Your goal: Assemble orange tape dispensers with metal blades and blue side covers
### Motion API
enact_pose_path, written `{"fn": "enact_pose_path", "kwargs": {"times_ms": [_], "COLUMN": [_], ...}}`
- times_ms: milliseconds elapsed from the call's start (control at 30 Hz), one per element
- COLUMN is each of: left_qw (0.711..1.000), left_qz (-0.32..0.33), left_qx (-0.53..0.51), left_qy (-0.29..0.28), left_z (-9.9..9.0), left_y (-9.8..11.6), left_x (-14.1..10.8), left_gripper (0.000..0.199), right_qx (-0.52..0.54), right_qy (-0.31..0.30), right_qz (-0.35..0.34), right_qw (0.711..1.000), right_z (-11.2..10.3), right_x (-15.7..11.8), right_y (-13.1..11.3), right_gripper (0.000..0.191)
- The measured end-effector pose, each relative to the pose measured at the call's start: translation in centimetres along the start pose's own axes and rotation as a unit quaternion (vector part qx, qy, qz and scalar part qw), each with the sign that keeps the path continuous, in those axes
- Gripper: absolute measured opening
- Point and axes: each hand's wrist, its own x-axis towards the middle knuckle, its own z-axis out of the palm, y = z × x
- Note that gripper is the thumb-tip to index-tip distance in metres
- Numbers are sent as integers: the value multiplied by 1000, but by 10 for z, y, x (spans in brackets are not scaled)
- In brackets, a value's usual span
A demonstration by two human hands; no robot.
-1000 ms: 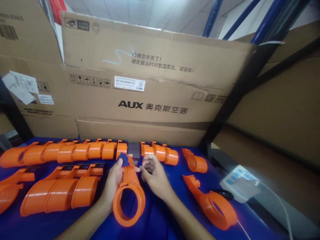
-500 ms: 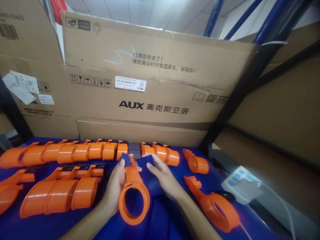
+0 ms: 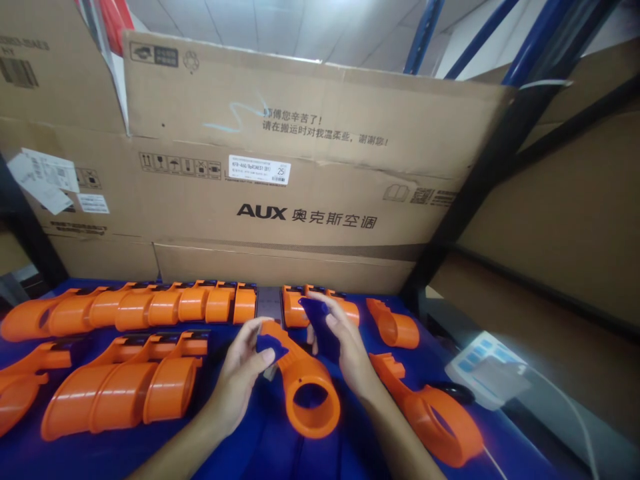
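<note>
My left hand (image 3: 239,377) is closed on the handle end of an orange tape dispenser (image 3: 304,365), whose ring points down and to the right. A small dark-blue part (image 3: 271,345) shows under the left thumb, at the handle. In my right hand (image 3: 353,350) is a flat dark-blue plastic piece (image 3: 320,327), tilted upright and apart from the dispenser. The right fingers behind that piece are partly hidden. Both hands are above the blue tabletop (image 3: 240,460).
Along the back stands a row of orange dispensers (image 3: 133,308) with dark blades. More dispensers (image 3: 117,387) lie front left, and two loose ones (image 3: 443,423) at right. Beside them sits a white device (image 3: 485,370) with a cable. A cardboard wall (image 3: 300,187) and rack post (image 3: 465,180) bound the table.
The dispenser in my left hand has turned, its ring swinging right. My right hand has moved slightly right, tilting the blue piece more upright.
</note>
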Motion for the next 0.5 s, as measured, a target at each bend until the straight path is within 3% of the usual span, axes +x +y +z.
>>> {"fn": "enact_pose_path", "kwargs": {"times_ms": [100, 200, 333, 500], "left_qw": [999, 999, 999, 999], "left_qz": [22, 29, 34, 30], "left_qx": [24, 33, 28, 37], "left_qy": [-9, 0, 4, 9], "left_z": [0, 0, 0, 1], "left_y": [-1, -1, -1, -1], "left_x": [0, 1, 1, 1], "left_gripper": [46, 46, 50, 52], "right_qx": [-115, -189, -221, -222], "right_qy": [2, -45, -93, -94], "right_qz": [-105, -170, -198, -207], "right_qw": [988, 966, 950, 948], "right_z": [-10, -13, -10, -8], "right_x": [-2, -5, -6, -5], "right_y": [-11, -20, -21, -16], "right_gripper": [43, 35, 37, 40]}}
